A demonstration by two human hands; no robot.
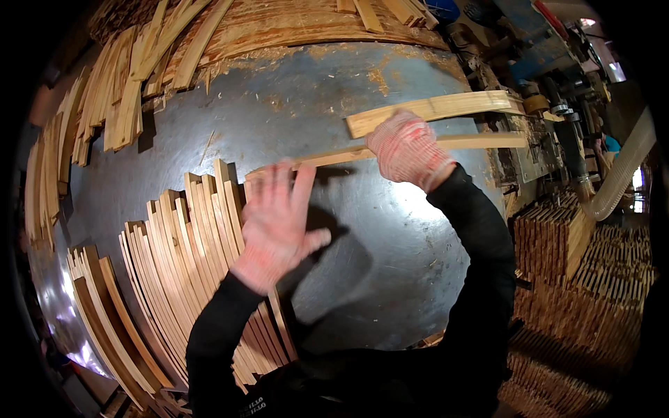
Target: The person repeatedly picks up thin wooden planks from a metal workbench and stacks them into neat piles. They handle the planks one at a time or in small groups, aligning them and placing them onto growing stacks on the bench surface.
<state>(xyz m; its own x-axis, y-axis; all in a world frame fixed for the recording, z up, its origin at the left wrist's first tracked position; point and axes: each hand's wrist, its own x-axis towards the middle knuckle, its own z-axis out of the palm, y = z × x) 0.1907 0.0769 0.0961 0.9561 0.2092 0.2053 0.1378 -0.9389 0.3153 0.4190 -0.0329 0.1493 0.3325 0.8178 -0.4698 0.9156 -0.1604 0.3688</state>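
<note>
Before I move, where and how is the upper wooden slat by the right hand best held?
The upper wooden slat is probably best gripped at its left end, from the left: that squared end shows uncovered, while the other points toward the machinery.

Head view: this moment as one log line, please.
right hand: curled on wooden strip; left hand: open, by its left end; table: below

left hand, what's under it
Around the left hand, a narrow wooden strip emerges near its far end and a row of wooden strips shows on its left, with the grey tabletop to its right. Whatever lies directly beneath is covered.
</note>
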